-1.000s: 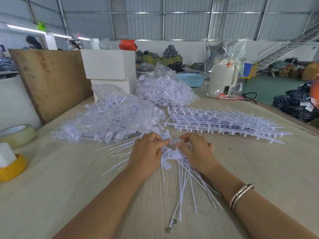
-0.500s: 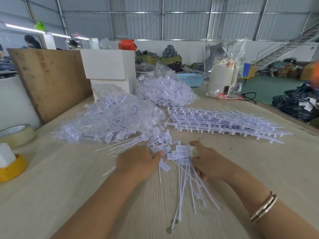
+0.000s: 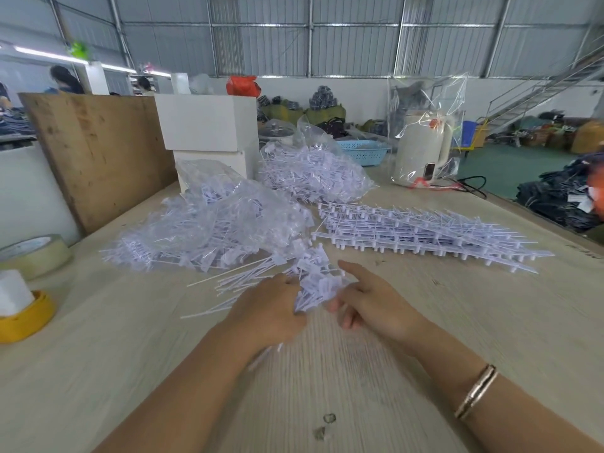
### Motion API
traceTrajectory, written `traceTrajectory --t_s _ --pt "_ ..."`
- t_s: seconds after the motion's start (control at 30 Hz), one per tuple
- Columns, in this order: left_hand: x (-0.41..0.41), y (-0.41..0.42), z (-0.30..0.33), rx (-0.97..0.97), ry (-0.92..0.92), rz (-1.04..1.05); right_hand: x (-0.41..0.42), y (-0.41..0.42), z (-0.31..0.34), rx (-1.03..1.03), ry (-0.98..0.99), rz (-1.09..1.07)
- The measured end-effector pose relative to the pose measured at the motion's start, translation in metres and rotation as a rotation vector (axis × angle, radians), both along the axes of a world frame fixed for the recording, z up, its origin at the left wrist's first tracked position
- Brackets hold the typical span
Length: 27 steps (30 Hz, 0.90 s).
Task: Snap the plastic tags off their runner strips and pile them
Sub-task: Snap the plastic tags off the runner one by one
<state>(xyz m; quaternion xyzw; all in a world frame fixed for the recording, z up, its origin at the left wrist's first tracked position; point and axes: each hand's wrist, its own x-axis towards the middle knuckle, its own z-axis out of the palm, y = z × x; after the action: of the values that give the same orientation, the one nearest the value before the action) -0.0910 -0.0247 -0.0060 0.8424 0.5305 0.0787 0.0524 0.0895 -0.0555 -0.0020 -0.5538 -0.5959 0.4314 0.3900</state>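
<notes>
Two tape rolls sit at the table's [image 3: 98, 371] left edge: a yellow roll [image 3: 24, 317] with a white block [image 3: 13, 292] standing in it, and a clear roll [image 3: 34, 253] behind it. A board [image 3: 98, 155] leans at the left rear. Two white boxes [image 3: 209, 132] are stacked beside it.

Two clear bags hold tags: a near bag [image 3: 212, 223] left of centre, a far bag [image 3: 310, 171] behind it. Further back lie a blue basket [image 3: 362, 152] and a kettle [image 3: 421, 148] wrapped in a clear bag.

A stack of runner strips [image 3: 425, 233] lies flat at right centre, tags attached; number not countable.

Loose tags [image 3: 317, 282] lie in a pile just in front of the near bag, between the two hands. The left hand [image 3: 268, 308] has its fingers curled round a bundle of these tags, stems trailing left and below the palm. The right hand [image 3: 376, 302] touches the pile's right edge, forefinger extended, other fingers loosely curled; blur prevents telling whether it holds anything. A bracelet [image 3: 477, 390] is on the right wrist.
</notes>
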Motion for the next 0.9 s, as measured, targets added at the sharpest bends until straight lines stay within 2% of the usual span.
traceTrajectory --t_s 0.1,0.27,0.43,0.53,0.6,0.7,0.77,0.87,0.9 --pt "-0.003 0.008 -0.007 0.061 0.045 0.001 0.006 0.003 0.000 0.079 0.003 -0.101" --pt "-0.014 0.028 -0.011 0.252 0.122 0.083 0.016 0.012 -0.005 0.197 -0.160 -0.204" --pt "-0.021 0.031 -0.015 0.360 0.056 0.093 0.018 0.014 -0.010 0.276 -0.274 -0.213" --pt "-0.017 0.026 -0.009 0.390 -0.068 0.025 0.021 0.013 -0.009 0.275 -0.339 -0.159" --pt "-0.013 0.022 -0.005 0.360 -0.106 0.000 0.019 0.009 -0.008 0.218 -0.392 -0.035" --pt "-0.015 0.022 -0.006 0.290 -0.141 0.056 0.013 0.007 -0.012 0.194 -0.427 0.117" --pt "-0.019 0.024 -0.006 0.285 -0.185 0.137 0.007 0.008 -0.016 0.234 -0.435 0.120" --pt "-0.021 0.027 -0.007 0.311 -0.196 0.214 0.004 0.013 -0.021 0.368 -0.651 0.073" --pt "-0.021 0.027 -0.007 0.316 -0.193 0.213 0.004 0.013 -0.020 0.414 -0.663 0.058"
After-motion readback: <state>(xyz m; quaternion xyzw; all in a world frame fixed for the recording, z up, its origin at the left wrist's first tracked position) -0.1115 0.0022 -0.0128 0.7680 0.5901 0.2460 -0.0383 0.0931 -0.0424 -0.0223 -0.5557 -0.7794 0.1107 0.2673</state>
